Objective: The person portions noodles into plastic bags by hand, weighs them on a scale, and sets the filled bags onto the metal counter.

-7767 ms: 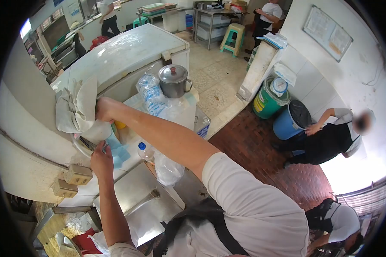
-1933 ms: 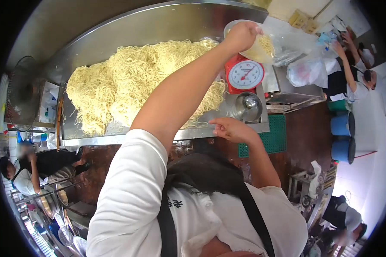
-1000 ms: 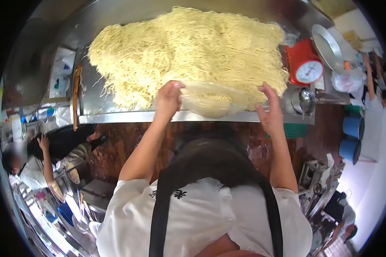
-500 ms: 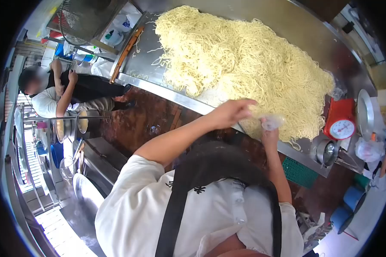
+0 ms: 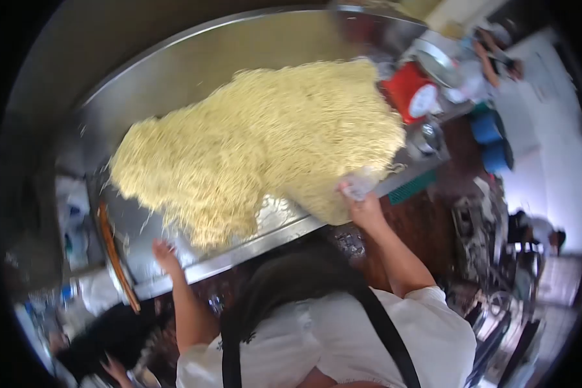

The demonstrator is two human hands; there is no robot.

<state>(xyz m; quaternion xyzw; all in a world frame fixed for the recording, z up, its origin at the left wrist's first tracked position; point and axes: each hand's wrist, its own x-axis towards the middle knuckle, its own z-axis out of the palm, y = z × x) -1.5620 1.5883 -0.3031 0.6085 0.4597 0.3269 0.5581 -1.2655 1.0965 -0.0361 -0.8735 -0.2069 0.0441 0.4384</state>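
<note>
A big heap of pale yellow noodles (image 5: 265,142) lies spread over a steel worktable (image 5: 239,252) with raised edges. At the heap's front right, my right hand (image 5: 365,208) is closed on a clear plastic bag (image 5: 359,185), held above the nearest noodles. The bag's outline is blurred, and I cannot tell how far it reaches. My left hand (image 5: 165,253) is off to the left over the table's front edge, apart from the noodles. Its fingers are somewhat smeared but look stretched out, with nothing seen in them.
A red dial scale (image 5: 409,94) stands right of the noodles, with a metal bowl (image 5: 438,63) behind it and a metal pot (image 5: 425,139) in front. A brown wooden stick (image 5: 115,258) lies along the left edge. Another person (image 5: 119,339) is at lower left.
The view has swung to the right. My left hand has moved away from my right hand, toward the table's left end. My right hand still grips the plastic bag.
</note>
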